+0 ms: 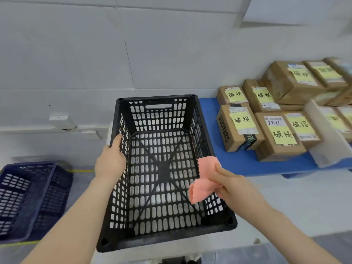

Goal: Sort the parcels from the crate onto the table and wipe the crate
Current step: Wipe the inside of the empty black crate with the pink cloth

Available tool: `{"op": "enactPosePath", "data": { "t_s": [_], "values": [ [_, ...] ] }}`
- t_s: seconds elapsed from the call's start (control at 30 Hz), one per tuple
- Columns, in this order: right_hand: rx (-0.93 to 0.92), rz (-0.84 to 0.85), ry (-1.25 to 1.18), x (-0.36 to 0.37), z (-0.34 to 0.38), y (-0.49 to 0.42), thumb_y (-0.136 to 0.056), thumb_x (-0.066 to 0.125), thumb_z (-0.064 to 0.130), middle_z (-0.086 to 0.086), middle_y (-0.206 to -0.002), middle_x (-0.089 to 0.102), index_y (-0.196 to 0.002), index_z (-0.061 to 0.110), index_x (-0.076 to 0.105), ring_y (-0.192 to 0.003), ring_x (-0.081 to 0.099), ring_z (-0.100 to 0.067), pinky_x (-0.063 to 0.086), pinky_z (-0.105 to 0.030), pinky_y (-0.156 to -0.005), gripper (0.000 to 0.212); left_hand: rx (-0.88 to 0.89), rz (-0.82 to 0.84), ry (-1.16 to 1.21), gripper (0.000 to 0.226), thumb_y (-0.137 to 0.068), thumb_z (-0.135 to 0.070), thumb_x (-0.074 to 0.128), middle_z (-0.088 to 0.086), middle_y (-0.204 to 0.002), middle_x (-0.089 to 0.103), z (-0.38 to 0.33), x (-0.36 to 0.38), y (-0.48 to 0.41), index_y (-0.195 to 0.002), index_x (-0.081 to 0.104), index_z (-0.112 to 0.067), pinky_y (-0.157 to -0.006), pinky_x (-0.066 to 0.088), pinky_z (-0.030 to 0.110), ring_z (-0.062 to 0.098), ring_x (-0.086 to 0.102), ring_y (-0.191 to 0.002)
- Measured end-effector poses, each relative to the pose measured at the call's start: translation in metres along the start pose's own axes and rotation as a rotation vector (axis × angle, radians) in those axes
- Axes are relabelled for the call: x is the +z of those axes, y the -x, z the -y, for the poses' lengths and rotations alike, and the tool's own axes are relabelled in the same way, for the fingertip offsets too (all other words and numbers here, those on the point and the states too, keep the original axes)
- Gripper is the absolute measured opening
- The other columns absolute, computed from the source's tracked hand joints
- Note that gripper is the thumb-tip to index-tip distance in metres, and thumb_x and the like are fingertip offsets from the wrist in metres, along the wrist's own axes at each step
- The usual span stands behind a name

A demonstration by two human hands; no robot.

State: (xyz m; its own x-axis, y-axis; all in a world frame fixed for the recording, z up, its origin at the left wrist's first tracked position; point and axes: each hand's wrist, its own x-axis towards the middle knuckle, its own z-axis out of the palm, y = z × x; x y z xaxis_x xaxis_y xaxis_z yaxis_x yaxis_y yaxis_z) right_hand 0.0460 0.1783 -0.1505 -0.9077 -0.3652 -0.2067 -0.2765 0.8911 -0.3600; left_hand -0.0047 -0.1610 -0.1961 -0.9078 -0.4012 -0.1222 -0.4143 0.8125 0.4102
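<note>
Left hand (pixel 110 161) grips left wall of black perforated plastic crate (pixel 162 239), frame centre. Right hand (pixel 230 184) pinches crumpled pink cloth (pixel 203 180) at crate's right rim. Brown cardboard parcels (pixel 278 138) sit on blue table (pixel 245 164), right.

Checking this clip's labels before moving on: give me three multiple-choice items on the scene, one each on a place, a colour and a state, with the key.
1. Where do the brown cardboard parcels lie? A. in the black plastic lattice crate B. on the blue table C. on the floor
2. What colour is the fabric cloth held by the right hand? A. white B. pink C. green
3. How is the black crate? A. empty B. half full C. heaped with parcels
Key: 1 B, they sit on the table right of the crate; 2 B, pink fabric hangs from that hand; 3 A, only its bare lattice bottom shows.
</note>
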Motion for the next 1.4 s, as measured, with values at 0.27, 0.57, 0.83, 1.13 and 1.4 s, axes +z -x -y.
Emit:
{"op": "enactPosePath", "data": {
  "t_s": [0.27, 0.57, 0.83, 1.13, 1.4],
  "values": [
    [-0.047, 0.038, -0.193, -0.004, -0.007, 0.05, -0.088, 0.064, 0.014, 0.035, -0.116, 0.054, -0.116, 0.043, 0.063, -0.1, 0.058, 0.0, 0.038, -0.002, -0.08, 0.04, -0.005, 0.017, -0.021, 0.061, -0.095, -0.013, 0.033, 0.018, -0.121, 0.051, -0.001, -0.005, 0.002, -0.15, 0.019, -0.035, -0.085, 0.048, 0.048, 0.041, 0.055, -0.094],
    [-0.041, -0.084, -0.555, -0.1, 0.013, -0.02, -0.094, 0.058, 0.031, 0.019, -0.085, 0.069, -0.096, 0.049, 0.064, -0.076, 0.064, 0.002, 0.045, -0.009, -0.057, 0.019, -0.019, 0.027, 0.006, 0.067, -0.093, -0.009, 0.034, 0.013, -0.119, 0.049, -0.002, -0.01, 0.003, -0.151, 0.014, -0.037, -0.074, 0.044, 0.04, 0.031, 0.051, -0.078],
    [-0.306, -0.369, -0.106, -0.043, 0.174, -0.277, -0.089, 0.046, 0.0, -0.004, -0.138, 0.043, -0.124, 0.015, 0.053, -0.124, 0.041, -0.024, 0.046, -0.039, -0.089, 0.039, -0.064, 0.04, -0.117, 0.076, -0.094, -0.01, 0.038, 0.004, -0.113, 0.046, -0.002, -0.005, 0.0, -0.152, -0.002, -0.038, -0.064, 0.047, 0.035, 0.025, 0.056, -0.074],
    [-0.431, -0.223, 0.283, 0.013, 0.162, -0.343, -0.087, 0.048, 0.002, -0.008, -0.13, 0.053, -0.133, 0.015, 0.047, -0.12, 0.048, -0.028, 0.035, -0.037, -0.093, 0.048, -0.13, 0.068, -0.162, 0.079, -0.094, -0.015, 0.038, -0.001, -0.115, 0.038, 0.002, 0.005, -0.004, -0.148, -0.01, -0.046, -0.059, 0.04, 0.033, 0.022, 0.046, -0.066],
    [-0.043, -0.159, 0.563, -0.059, 0.044, -0.298, -0.091, 0.052, 0.014, -0.005, -0.12, 0.053, -0.122, 0.016, 0.052, -0.11, 0.054, -0.028, 0.042, -0.039, -0.093, 0.031, -0.119, 0.075, -0.096, 0.076, -0.094, -0.013, 0.038, 0.002, -0.117, 0.041, 0.0, 0.001, -0.001, -0.15, -0.005, -0.043, -0.062, 0.048, 0.035, 0.023, 0.051, -0.065]
  ]
}}
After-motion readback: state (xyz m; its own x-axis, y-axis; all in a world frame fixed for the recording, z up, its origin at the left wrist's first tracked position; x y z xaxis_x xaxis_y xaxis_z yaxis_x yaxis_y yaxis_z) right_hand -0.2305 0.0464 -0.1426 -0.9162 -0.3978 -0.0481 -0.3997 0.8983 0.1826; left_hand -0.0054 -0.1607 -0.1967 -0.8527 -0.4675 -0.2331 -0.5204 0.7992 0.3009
